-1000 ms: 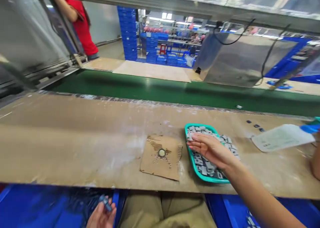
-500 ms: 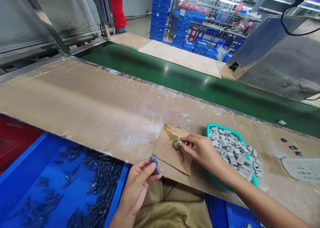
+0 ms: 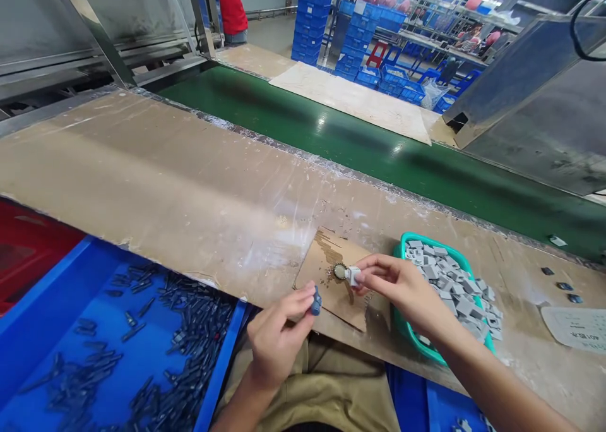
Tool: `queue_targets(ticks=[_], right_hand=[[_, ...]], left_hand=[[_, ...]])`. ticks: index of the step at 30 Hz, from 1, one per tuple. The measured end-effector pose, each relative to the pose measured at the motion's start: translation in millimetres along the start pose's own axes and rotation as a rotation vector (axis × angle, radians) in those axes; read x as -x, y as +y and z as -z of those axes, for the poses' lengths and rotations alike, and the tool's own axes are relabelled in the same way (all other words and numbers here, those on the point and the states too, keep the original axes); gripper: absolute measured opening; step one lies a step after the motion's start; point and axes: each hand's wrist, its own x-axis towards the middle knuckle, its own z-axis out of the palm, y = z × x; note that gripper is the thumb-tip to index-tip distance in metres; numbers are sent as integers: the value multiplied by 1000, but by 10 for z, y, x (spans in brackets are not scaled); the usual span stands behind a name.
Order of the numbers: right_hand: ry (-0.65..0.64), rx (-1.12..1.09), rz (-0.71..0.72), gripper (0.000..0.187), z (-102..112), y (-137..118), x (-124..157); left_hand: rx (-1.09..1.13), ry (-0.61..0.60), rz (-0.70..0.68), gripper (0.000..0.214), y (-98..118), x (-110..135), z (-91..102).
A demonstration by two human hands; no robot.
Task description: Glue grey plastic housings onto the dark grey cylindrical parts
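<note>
My left hand (image 3: 284,332) pinches a small dark-blue plastic part (image 3: 316,300) above the table's front edge. Between the thumb and fingers of my right hand (image 3: 402,287) is a light-grey plastic block (image 3: 353,276). The block is beside a round bottle cap (image 3: 339,270) with a crimped rim, which lies on a stained piece of cardboard (image 3: 344,312). To the right stands a teal basket (image 3: 402,321) heaped with grey blocks (image 3: 454,287), some spilling over onto the table. A blue bin (image 3: 156,340) at lower left holds many dark-blue parts (image 3: 201,331).
A green conveyor belt (image 3: 265,116) runs behind the table, with one grey block (image 3: 557,240) on it. Several dark pieces (image 3: 564,286) and a white labelled sheet (image 3: 575,328) lie at right. A person in red (image 3: 231,6) stands at the back.
My right hand has drawn the grey block off the bottle cap to its right. My left hand has risen toward it and turned the blue part. The camera view has shifted slightly.
</note>
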Motion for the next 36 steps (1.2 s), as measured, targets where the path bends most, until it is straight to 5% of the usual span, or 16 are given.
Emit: queue_targets(ticks=[2,6,21,29,36], right_hand=[[-87,-177,-82,22,-15,-46,96],[-167,-321,-136,19,-56,-79,240],[-148,-282,-198,25,-98,-129,291],[-222,-368,-190,26,-63,-108,247],[-150,-331,-126,27,-14,-97,108]], left_hand=[[-116,-38,-309,36,-20,-42,-4],[-135,-98,-489,39,-19,-130,-36],[-213,-139,-477,42,-1,-34,-80],[-238,-305,-607,39,75,-218,39],[-166,-280,-614,49,12,-384,-69]])
